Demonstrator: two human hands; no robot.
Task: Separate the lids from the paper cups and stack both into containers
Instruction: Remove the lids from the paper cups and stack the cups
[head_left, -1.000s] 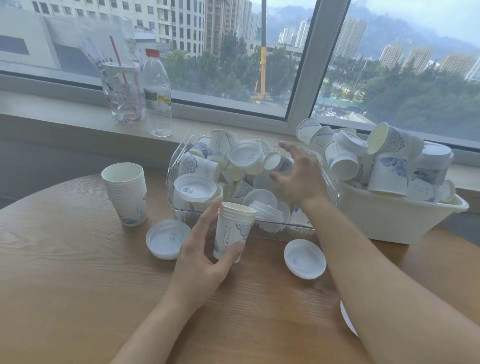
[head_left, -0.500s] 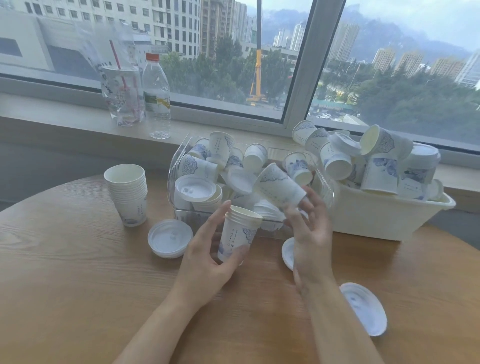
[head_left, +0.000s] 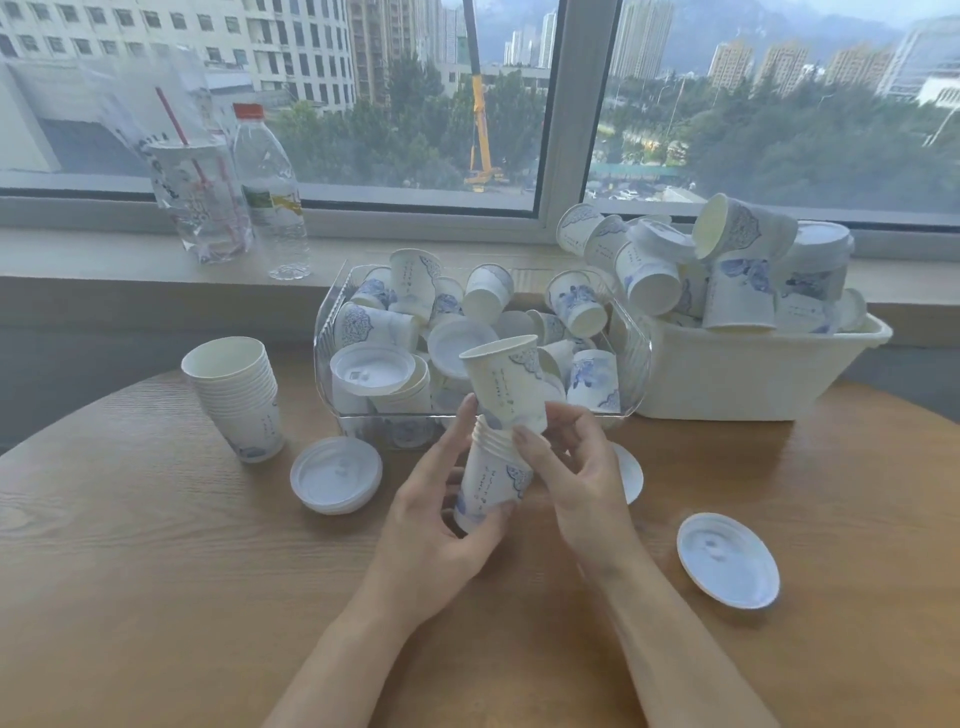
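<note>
My left hand (head_left: 434, 525) grips a short stack of nested paper cups (head_left: 491, 475) just above the table, in front of the clear bin (head_left: 332, 317). My right hand (head_left: 576, 467) pinches a single lidless cup (head_left: 506, 382) by its base and holds it upright, its bottom sitting in the mouth of that stack. The clear bin holds several jumbled cups and lids. A white tub (head_left: 748, 374) to its right is heaped with more cups, some with lids on. A taller cup stack (head_left: 236, 395) stands at the left, with a pile of lids (head_left: 336, 474) beside it.
One loose lid (head_left: 727, 560) lies on the round wooden table (head_left: 156, 597) at the right, another lid (head_left: 631, 473) peeks from behind my right hand. On the window sill stand a water bottle (head_left: 270, 197) and a plastic cup with a red straw (head_left: 200, 202).
My right hand took a cup from the clear bin, turned it upright and brought it down onto the stack in my left hand. The left hand tilted its stack slightly.
</note>
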